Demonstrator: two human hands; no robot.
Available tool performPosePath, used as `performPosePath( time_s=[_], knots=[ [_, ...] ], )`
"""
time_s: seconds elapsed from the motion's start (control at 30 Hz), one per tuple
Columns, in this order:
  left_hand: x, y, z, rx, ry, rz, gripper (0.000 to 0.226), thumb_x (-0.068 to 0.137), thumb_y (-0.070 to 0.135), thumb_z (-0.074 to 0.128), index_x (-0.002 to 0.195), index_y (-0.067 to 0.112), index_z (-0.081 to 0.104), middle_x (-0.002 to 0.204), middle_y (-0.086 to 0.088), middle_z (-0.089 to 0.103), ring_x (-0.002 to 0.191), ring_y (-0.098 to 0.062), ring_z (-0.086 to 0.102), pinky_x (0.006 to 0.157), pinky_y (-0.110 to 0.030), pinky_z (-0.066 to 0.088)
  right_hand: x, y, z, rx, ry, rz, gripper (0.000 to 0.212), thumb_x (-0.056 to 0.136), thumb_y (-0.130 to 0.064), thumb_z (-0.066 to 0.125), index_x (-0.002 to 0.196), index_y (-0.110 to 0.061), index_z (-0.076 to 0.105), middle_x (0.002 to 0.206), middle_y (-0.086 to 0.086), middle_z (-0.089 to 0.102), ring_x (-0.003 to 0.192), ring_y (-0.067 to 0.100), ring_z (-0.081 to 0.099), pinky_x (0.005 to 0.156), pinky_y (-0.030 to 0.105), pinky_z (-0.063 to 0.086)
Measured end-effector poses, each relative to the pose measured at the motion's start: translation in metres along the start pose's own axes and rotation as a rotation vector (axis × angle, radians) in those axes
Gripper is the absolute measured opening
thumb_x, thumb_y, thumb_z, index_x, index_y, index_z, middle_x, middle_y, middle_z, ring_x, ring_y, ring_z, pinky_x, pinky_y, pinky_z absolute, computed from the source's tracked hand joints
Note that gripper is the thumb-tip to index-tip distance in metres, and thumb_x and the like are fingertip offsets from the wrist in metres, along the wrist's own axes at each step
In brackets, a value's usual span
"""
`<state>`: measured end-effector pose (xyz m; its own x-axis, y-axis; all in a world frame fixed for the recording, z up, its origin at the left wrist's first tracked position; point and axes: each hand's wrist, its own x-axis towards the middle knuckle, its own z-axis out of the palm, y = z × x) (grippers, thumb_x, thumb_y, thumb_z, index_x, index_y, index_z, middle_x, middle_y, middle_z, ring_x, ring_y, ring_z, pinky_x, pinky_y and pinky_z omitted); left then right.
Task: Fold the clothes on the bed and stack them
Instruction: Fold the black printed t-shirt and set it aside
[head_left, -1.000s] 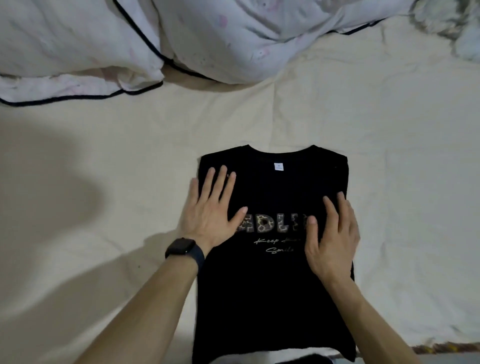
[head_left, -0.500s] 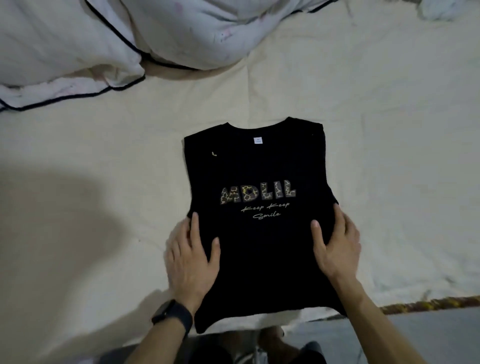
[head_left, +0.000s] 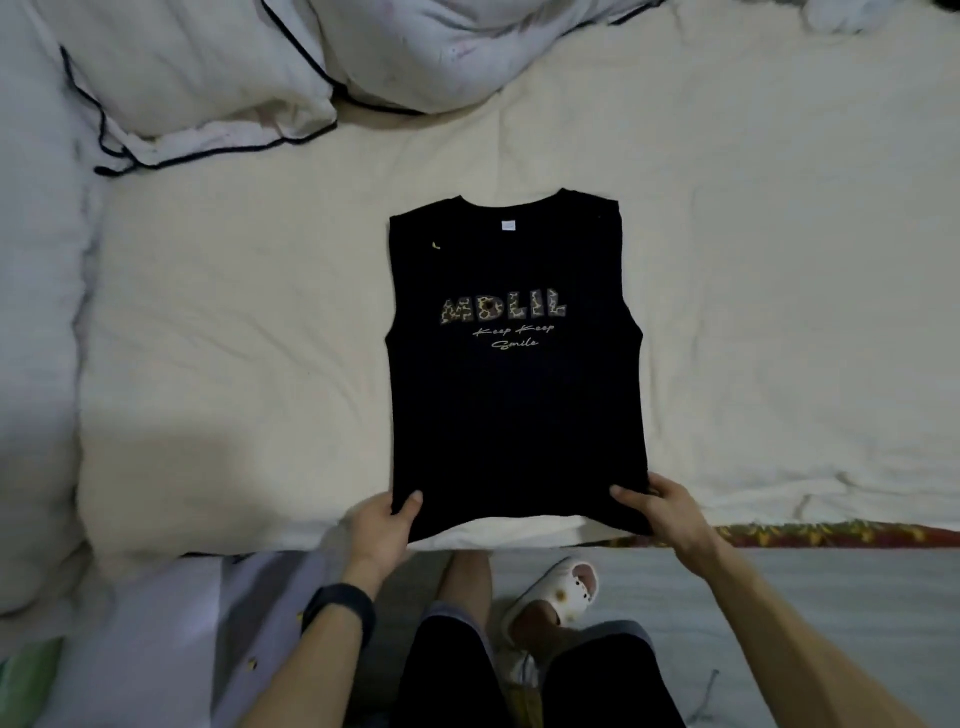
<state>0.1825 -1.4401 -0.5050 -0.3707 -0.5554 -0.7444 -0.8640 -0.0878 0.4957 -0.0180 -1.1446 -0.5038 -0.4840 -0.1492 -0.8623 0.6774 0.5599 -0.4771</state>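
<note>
A black T-shirt (head_left: 511, 395) with a leopard-print "MDLIL" logo lies face up on the cream bed sheet (head_left: 260, 338), its sleeves folded under so it forms a long rectangle, collar away from me. My left hand (head_left: 383, 525) pinches the bottom-left corner of the hem, thumb on top. At the bottom-right corner my right hand (head_left: 658, 512) grips the hem the same way. The hem sits at the bed's near edge, slightly raised between my hands.
A rumpled white duvet with dark piping (head_left: 208, 93) is heaped at the head of the bed and along the left side. A patterned mattress edge (head_left: 831, 535) shows at the right. Below are my legs, a white slipper (head_left: 558, 592) and grey floor.
Both hands slid down from the shirt's chest to its bottom hem and took hold of the two corners. The view pulled back, showing the bed edge and my legs.
</note>
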Motion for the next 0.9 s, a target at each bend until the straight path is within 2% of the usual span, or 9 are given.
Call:
performPosePath(
  time_s=[0.1,0.2,0.3,0.4,0.53,0.63,0.73,0.83,0.9],
  knots=[
    [-0.030,-0.005,-0.005,-0.105,0.030,-0.011,0.026,0.103,0.017,0.056,0.119,0.000,0.068,0.101,-0.007,0.071,0.073,-0.004,0.065,0.055,-0.008,0.048,-0.020,0.014,0.001,0.093,0.102,0.010,0.008,0.096,-0.016,0.070,0.103,-0.012,0.069,0.079,-0.003,0.077,0.066,0.014,0.075,0.050,0.025,0.055],
    [-0.060,0.004,-0.016,-0.215,0.108,-0.016,0.016,0.103,0.022,0.057,0.112,0.012,0.065,0.093,0.003,0.069,0.064,0.001,0.067,0.055,-0.012,0.049,-0.054,0.010,0.000,0.144,0.169,-0.027,0.008,0.098,-0.018,0.067,0.100,-0.011,0.070,0.085,0.005,0.078,0.072,0.022,0.076,0.053,0.026,0.055],
    [-0.087,0.015,-0.029,-0.213,0.165,-0.016,0.018,0.102,0.026,0.059,0.113,0.012,0.065,0.104,-0.002,0.068,0.070,-0.007,0.062,0.066,-0.023,0.057,-0.092,0.000,-0.002,0.194,0.204,-0.046,0.005,0.100,-0.016,0.065,0.096,-0.013,0.067,0.090,0.010,0.075,0.070,0.025,0.074,0.052,0.026,0.056],
    [-0.117,0.018,-0.043,-0.209,0.130,-0.088,0.029,0.103,0.029,0.056,0.124,0.011,0.066,0.094,0.003,0.069,0.074,-0.021,0.070,0.084,-0.042,0.058,-0.127,-0.001,-0.006,0.165,0.240,-0.023,0.013,0.101,-0.016,0.063,0.104,-0.003,0.066,0.087,0.014,0.069,0.068,0.028,0.063,0.058,0.033,0.050],
    [-0.151,0.006,-0.055,-0.147,0.042,-0.229,0.038,0.104,0.032,0.055,0.135,0.009,0.060,0.086,0.004,0.067,0.079,-0.026,0.072,0.074,-0.038,0.056,-0.162,0.017,-0.010,0.195,0.197,0.099,0.014,0.103,-0.011,0.058,0.110,0.001,0.062,0.084,0.017,0.068,0.070,0.030,0.061,0.059,0.037,0.045],
    [-0.162,-0.006,-0.061,-0.177,-0.014,-0.324,0.042,0.104,0.028,0.055,0.139,0.004,0.055,0.095,0.001,0.063,0.072,-0.021,0.069,0.065,-0.029,0.046,-0.176,0.032,-0.013,0.194,0.140,0.152,0.020,0.104,-0.010,0.056,0.118,0.004,0.061,0.083,0.019,0.065,0.066,0.027,0.054,0.060,0.038,0.041],
    [-0.156,-0.010,-0.062,-0.252,-0.009,-0.316,0.041,0.104,0.022,0.055,0.142,0.010,0.051,0.102,-0.001,0.066,0.064,-0.017,0.066,0.049,-0.026,0.040,-0.176,0.032,-0.011,0.274,0.151,0.121,0.022,0.105,-0.007,0.054,0.125,0.001,0.054,0.090,0.021,0.064,0.065,0.027,0.055,0.058,0.036,0.042],
    [-0.146,0.002,-0.066,-0.393,0.059,-0.179,0.022,0.102,0.019,0.057,0.124,0.024,0.056,0.107,0.002,0.066,0.055,-0.015,0.064,0.040,-0.024,0.036,-0.169,0.014,-0.009,0.404,0.217,0.010,0.019,0.104,-0.006,0.052,0.121,-0.016,0.052,0.097,0.020,0.064,0.062,0.026,0.061,0.053,0.034,0.045],
    [-0.135,0.022,-0.072,-0.466,0.048,-0.101,0.012,0.101,0.017,0.059,0.108,0.026,0.064,0.110,0.005,0.066,0.055,-0.014,0.065,0.039,-0.021,0.033,-0.159,-0.009,-0.010,0.461,0.221,-0.042,0.011,0.103,-0.009,0.053,0.110,-0.014,0.060,0.095,0.018,0.069,0.060,0.022,0.066,0.051,0.032,0.048]
  ],
)
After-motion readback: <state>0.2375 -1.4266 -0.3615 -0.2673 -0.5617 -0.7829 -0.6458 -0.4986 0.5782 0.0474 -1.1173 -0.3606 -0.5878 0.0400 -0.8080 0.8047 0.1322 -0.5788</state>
